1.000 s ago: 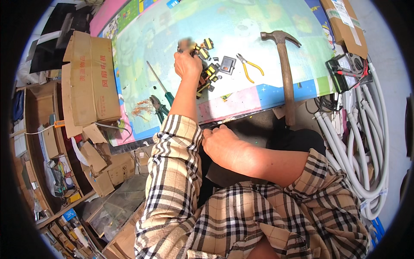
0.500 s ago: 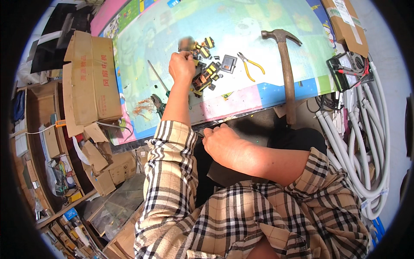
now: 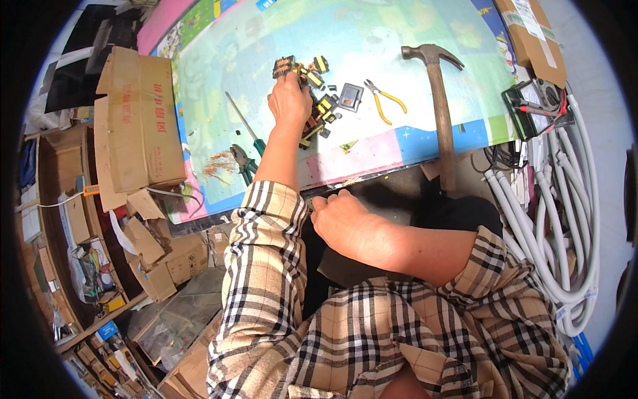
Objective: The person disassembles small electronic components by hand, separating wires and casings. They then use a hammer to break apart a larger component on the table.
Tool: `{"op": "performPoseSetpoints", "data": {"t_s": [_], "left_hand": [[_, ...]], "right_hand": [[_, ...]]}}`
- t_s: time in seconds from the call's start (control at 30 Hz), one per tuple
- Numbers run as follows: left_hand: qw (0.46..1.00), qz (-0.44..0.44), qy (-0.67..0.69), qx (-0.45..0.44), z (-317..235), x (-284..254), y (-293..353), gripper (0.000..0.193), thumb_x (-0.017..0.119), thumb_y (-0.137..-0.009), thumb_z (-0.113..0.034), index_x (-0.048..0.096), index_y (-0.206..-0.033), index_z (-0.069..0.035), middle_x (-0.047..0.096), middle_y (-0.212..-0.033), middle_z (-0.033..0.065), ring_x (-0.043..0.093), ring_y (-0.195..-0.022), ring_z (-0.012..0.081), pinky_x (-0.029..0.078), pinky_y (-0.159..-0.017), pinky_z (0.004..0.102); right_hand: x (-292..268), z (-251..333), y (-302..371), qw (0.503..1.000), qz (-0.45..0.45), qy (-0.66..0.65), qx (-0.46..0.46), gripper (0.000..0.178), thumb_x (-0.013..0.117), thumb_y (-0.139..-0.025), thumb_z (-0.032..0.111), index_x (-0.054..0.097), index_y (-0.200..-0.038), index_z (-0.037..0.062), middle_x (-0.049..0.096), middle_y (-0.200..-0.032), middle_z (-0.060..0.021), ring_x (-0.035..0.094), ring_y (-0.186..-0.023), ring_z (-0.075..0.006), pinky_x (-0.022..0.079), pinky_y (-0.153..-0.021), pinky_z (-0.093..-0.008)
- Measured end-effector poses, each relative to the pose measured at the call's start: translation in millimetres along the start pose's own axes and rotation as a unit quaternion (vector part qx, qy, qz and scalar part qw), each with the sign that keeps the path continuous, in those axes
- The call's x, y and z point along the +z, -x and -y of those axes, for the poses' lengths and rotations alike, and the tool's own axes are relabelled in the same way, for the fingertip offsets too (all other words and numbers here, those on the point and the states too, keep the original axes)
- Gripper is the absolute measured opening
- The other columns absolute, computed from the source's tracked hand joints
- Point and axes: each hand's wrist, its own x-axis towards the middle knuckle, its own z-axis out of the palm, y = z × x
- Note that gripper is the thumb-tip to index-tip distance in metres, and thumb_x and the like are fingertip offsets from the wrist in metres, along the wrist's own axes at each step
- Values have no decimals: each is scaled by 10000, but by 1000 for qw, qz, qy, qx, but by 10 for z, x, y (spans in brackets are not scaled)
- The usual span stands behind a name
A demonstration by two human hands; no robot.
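My left hand [image 3: 290,101] reaches over the table to a small pile of black-and-yellow electronic parts. Its fingers are closed at the near edge of a small transformer [image 3: 284,66] with brown windings. More small transformers [image 3: 320,64] lie beside it, and others [image 3: 325,105] are partly behind the hand. My right hand [image 3: 337,214] is below the table's front edge, fingers curled in; whatever they hold is hidden. A dark square part [image 3: 351,97] and yellow-handled cutters [image 3: 385,101] lie right of the pile. Left of my wrist are a screwdriver [image 3: 244,122] and green-handled pliers [image 3: 243,162].
A claw hammer [image 3: 439,106] lies with its handle past the table's front edge. Copper-coloured wire scraps [image 3: 218,165] sit near the pliers. A cardboard box [image 3: 143,126] stands at left; a meter with red probes [image 3: 539,106] and bundled white hoses [image 3: 571,193] are at right.
My left hand has shifted slightly right, its back now turned more upward. The brown-wound transformer, blurred before, now shows sharply at the fingertips. My right hand has stayed in place.
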Motion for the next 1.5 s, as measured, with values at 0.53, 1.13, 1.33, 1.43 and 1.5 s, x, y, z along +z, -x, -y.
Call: {"op": "performPoseSetpoints", "data": {"t_s": [0.53, 1.13, 1.33, 1.43, 1.5], "left_hand": [[555, 178, 792, -184, -737, -669, 1237, 316, 592, -896, -86, 553, -1175, 56, 644, -1047, 174, 636, -823, 188, 555, -738, 296], [911, 39, 410, 4, -1554, 287, 2387, 155, 667, -765, -45, 627, -912, -20, 562, -818, 150, 582, -723, 292, 475, -685, 375], [923, 2, 383, 24, -1863, 564, 2316, 184, 685, -756, -55, 612, -925, -43, 558, -884, 151, 581, -812, 356, 474, -697, 434], [920, -29, 390, 29, -1899, 698, 2325, 178, 687, -755, -60, 607, -914, -49, 548, -892, 158, 573, -818, 372, 475, -712, 441], [921, -35, 387, 20, -1950, 698, 2314, 182, 690, -753, -61, 606, -914, -49, 548, -895, 157, 571, -822, 373, 474, -716, 441]], "right_hand": [[164, -1890, 935, 852, -168, -62, 492, 497, 636, -830, 396, 569, -1116, -4, 620, -1100, -204, 620, -999, -355, 498, -850, -431], [57, -2336, 957, 524, -299, -758, 248, 171, 608, -863, 106, 500, -920, -14, 547, -707, -39, 478, -528, -89, 428, -458, -213], [-188, -1755, 1949, 795, -358, -356, 336, 289, 611, -860, 158, 521, -1081, -6, 567, -712, -31, 508, -520, -80, 425, -477, -232], [238, -1476, 2328, 766, -402, -391, 313, 297, 634, -872, 222, 539, -1062, 14, 561, -673, -7, 511, -530, -74, 419, -484, -235], [567, -1309, 2449, 745, -392, -397, 366, 279, 644, -878, 256, 568, -1014, 25, 558, -649, 3, 516, -548, -78, 422, -504, -246]]}}
